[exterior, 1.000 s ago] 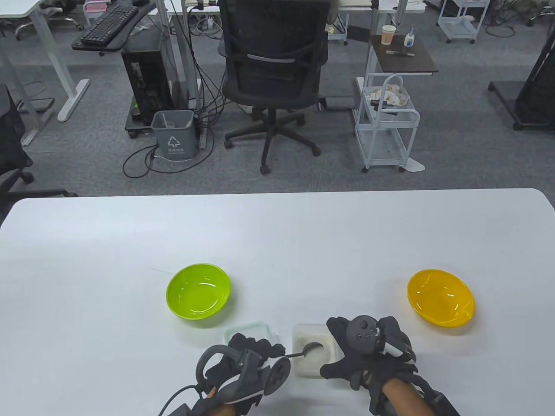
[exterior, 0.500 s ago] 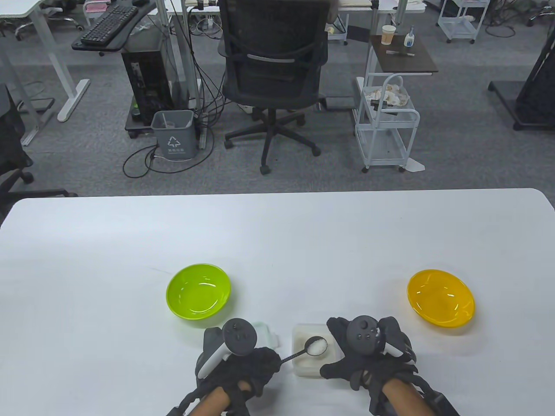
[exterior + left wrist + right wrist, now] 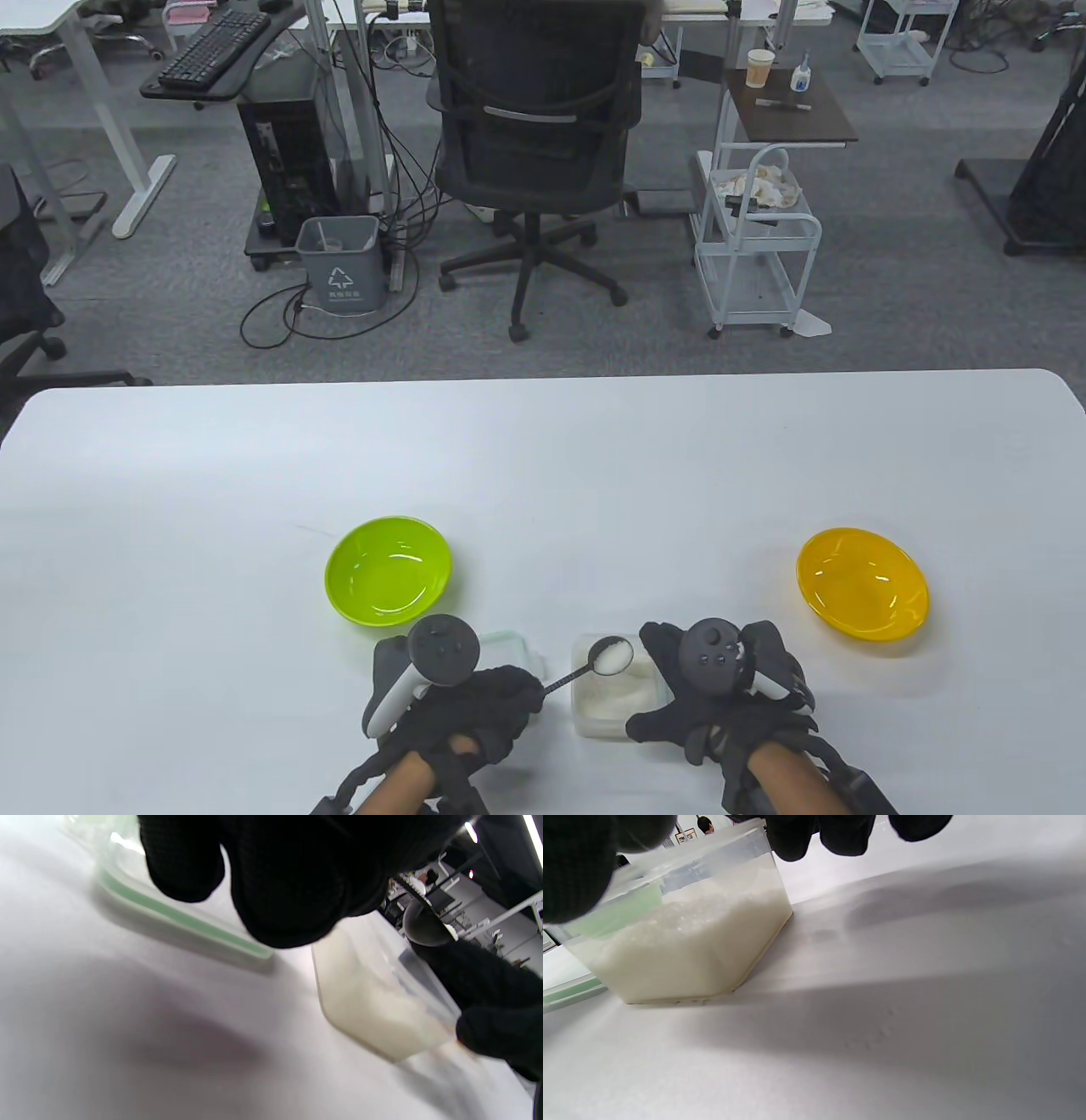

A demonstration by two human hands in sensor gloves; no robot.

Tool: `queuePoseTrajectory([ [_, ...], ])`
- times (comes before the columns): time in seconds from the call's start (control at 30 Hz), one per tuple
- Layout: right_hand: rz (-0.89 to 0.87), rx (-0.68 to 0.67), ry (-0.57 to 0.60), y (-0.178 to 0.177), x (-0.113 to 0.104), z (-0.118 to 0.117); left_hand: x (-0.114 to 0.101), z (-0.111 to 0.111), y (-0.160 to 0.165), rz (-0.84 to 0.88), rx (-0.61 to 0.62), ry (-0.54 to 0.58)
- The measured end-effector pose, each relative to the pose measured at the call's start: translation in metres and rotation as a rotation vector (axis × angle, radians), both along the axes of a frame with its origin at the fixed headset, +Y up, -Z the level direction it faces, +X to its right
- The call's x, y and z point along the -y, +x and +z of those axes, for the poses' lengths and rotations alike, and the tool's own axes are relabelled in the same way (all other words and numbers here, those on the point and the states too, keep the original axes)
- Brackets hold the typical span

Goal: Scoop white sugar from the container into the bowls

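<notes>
Spoon [image 3: 612, 655], heaped with sugar, has lifted clear of the container [image 3: 612, 705] since half a second ago. Left hand [image 3: 475, 705] grip pinches its handle; right hand [image 3: 721, 688] grips the container on the counter [image 3: 543, 475]. Green bowl [image 3: 388, 581] likely next.

grey bin [image 3: 339, 259] | recycling triangle sign | lettering below unreadable

Container [image 3: 612, 700] between two bowls [image 3: 388, 581] [image 3: 862, 581] — lid [image 3: 509, 645] just left.
</notes>
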State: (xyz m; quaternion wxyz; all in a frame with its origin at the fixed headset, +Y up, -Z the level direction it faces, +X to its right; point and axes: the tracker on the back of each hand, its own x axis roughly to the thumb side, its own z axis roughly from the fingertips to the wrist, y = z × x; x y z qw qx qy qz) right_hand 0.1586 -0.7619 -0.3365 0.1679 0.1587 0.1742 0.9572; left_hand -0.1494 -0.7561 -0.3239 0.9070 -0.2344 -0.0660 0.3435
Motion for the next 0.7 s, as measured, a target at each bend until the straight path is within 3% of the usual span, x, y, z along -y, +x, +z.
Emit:
queuePoseTrajectory([
  [0.33,-0.003,0.0,-0.003,0.0,0.0,0.0,-0.004,-0.017,-0.068,0.084,-0.226,0.007],
  [0.7,-0.007,0.002,-0.005,0.001,0.001,0.001,0.004,-0.021,-0.146,0.103,-0.513,-0.021],
])
